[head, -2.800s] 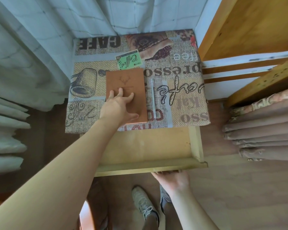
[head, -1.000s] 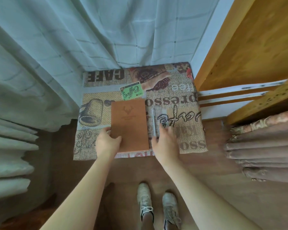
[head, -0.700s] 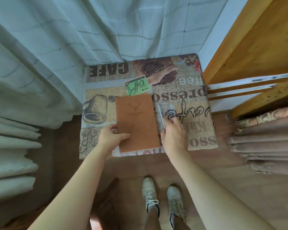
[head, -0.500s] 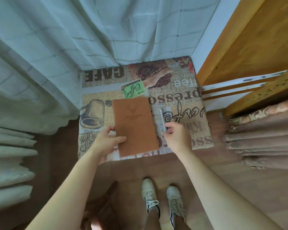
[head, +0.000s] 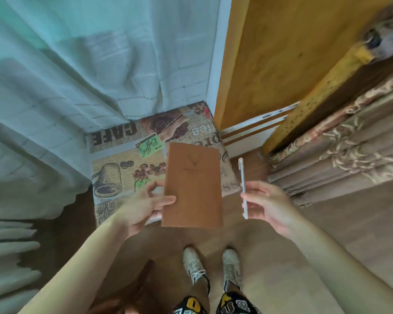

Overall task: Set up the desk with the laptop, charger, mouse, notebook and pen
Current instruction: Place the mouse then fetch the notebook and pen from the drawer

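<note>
Café-print table (head: 114,159) below, left hand (head: 143,205) gripping notebook (head: 193,186) — right hand (head: 268,205) pinching pen (head: 242,180)

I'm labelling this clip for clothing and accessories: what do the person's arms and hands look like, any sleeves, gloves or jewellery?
Both arms are bare all the way to the frame edges, with no sleeves in view. The left hand and right hand wear no gloves, and no rings, watch or bracelets show on the fingers or wrists. No markings are visible. Nails look short and unpainted, though the picture is too soft to be sure.
</note>
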